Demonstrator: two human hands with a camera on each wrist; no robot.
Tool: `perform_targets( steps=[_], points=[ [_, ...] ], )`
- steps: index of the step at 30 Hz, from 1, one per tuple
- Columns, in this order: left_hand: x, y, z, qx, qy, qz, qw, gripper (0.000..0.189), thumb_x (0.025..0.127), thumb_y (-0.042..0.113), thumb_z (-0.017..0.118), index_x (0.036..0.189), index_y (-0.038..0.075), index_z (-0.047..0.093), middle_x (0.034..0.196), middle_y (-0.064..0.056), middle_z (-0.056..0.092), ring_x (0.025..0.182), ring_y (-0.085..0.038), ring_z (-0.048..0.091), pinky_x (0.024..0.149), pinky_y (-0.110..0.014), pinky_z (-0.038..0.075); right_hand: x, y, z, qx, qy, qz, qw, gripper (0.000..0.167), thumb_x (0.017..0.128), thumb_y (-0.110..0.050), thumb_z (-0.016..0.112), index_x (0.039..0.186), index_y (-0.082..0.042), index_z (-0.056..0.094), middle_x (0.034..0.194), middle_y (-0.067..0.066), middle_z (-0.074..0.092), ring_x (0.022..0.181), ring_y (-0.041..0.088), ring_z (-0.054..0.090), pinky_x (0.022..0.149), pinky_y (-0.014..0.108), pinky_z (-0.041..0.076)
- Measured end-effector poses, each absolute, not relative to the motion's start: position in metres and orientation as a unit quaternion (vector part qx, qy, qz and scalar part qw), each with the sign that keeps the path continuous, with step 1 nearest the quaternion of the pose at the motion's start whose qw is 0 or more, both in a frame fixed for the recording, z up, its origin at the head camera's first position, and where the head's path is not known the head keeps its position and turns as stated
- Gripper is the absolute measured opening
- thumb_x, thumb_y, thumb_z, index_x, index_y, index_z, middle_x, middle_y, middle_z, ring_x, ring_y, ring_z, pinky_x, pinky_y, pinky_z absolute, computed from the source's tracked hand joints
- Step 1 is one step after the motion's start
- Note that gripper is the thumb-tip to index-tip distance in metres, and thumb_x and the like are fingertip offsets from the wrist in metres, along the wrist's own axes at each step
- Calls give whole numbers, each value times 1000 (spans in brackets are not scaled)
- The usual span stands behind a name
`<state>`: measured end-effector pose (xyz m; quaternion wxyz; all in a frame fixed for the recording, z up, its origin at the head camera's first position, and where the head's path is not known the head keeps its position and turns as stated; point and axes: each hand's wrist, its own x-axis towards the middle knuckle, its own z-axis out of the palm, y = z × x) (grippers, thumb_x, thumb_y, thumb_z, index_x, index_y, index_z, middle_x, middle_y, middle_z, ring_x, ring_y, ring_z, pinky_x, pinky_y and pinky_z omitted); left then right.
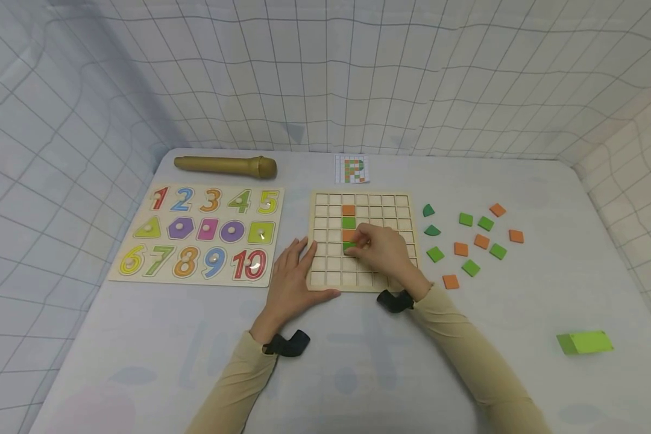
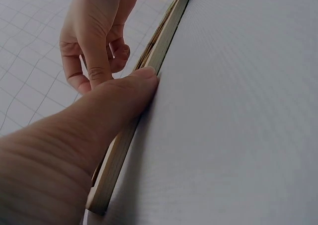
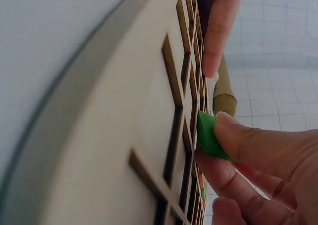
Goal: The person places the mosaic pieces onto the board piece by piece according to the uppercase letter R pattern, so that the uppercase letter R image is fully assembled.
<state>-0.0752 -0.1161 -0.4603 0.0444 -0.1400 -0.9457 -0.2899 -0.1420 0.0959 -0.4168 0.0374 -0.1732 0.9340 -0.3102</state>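
Observation:
A wooden grid board (image 1: 325, 289) lies in the middle of the table, with orange and green square tiles in one column. My right hand (image 1: 382, 248) is over that column and pinches a green tile (image 3: 211, 138) between thumb and fingers; the tile is tilted at a grid cell in the right wrist view. Flat at the board's left front corner, my left hand (image 1: 290, 283) has its fingers along the left edge. Its thumb (image 2: 136, 83) presses against the front edge in the left wrist view. A small pattern card (image 1: 352, 169) lies behind the board.
Right of the board are scattered orange tiles (image 1: 461, 249), green tiles (image 1: 471, 268) and two dark green quarter-round pieces (image 1: 432, 230). A number puzzle (image 1: 195, 277) lies at the left, a gold microphone (image 1: 217, 165) behind it. One green block (image 1: 584, 342) sits at the right front.

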Motion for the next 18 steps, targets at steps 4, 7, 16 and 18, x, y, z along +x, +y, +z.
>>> perform_targets(
  steps=[4,7,16,18],
  points=[
    [-75,-116,-460,-139,-946,-291,42,106,65,56,80,146,4,36,150,-15,29,139,-30,16,110,-46,14,-143,93,-418,-171,939,-296,36,16,82,-31,75,82,-15,69,77,-6,67,65,12,59,54,28,43],
    [-75,-115,-460,-139,-946,-291,39,106,66,57,79,146,4,35,150,-15,28,139,-30,16,110,-46,14,-143,93,-418,-166,943,-288,35,14,84,-30,74,81,-16,72,80,-5,68,71,13,62,57,29,46],
    [-75,-116,-459,-140,-946,-290,41,105,66,56,79,146,3,36,150,-16,29,139,-31,16,110,-47,15,-142,89,-416,-164,949,-269,25,11,84,-25,74,76,-17,74,81,-4,68,76,15,63,58,29,47],
    [-75,-116,-459,-140,-946,-288,40,105,67,57,78,146,3,36,150,-16,29,139,-31,16,110,-47,14,-142,89,-416,-165,949,-266,26,12,83,-25,75,75,-16,74,81,-4,67,74,14,62,57,29,46]
  ],
)
